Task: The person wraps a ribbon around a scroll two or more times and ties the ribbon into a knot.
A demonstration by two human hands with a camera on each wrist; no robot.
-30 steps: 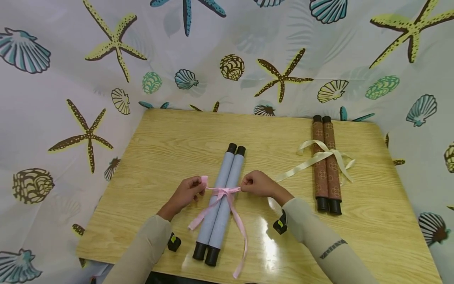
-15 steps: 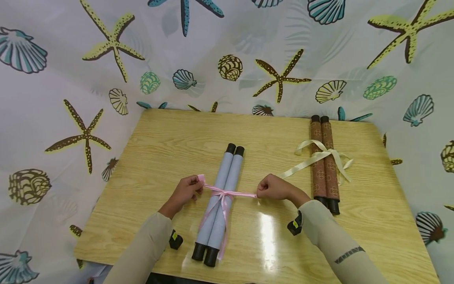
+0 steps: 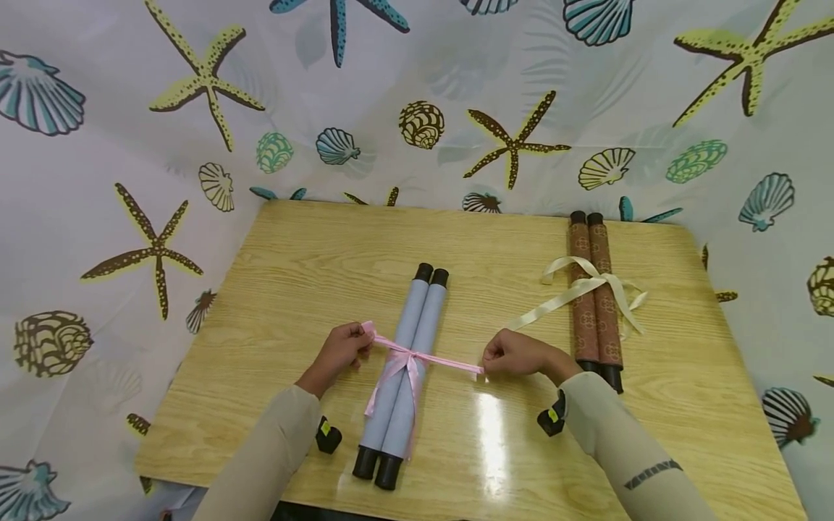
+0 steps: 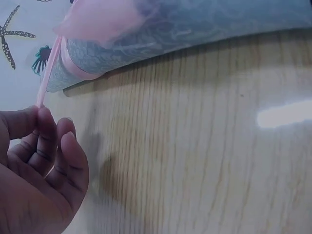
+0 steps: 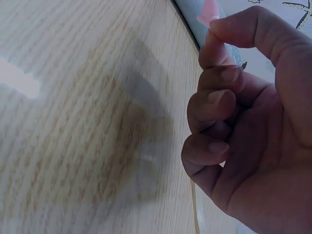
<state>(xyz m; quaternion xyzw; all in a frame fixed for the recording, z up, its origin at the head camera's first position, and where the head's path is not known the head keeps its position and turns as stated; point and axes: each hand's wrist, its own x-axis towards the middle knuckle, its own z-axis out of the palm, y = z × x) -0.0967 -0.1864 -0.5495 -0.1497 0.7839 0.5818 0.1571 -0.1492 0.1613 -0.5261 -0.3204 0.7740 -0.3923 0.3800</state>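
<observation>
A pale blue scroll (image 3: 400, 391) with two rolled sides and black end knobs lies slanted at mid-table. Round its middle runs a pink ribbon (image 3: 449, 362), knotted on top, with loose parts hanging over the rolls. My left hand (image 3: 339, 354) pinches one part of the ribbon between thumb and forefinger, left of the scroll. To the right, my right hand (image 3: 521, 356) pinches another part, and the ribbon is stretched straight between the hands. In the right wrist view the other fingers (image 5: 207, 105) are curled, and only a short bit of pink ribbon (image 5: 208, 10) shows.
A brown patterned scroll (image 3: 596, 304), tied with a cream ribbon (image 3: 560, 300), lies at the right of the wooden table (image 3: 313, 253). Behind the table hangs a white cloth (image 3: 378, 65) printed with shells and starfish. Black wrist cameras (image 3: 329, 437) sit by both sleeves.
My right hand has moved right and toward me, drawing its ribbon part out long. The bow loops at the knot have shrunk, and the hanging ribbon has shifted. My left hand has stayed nearly still.
</observation>
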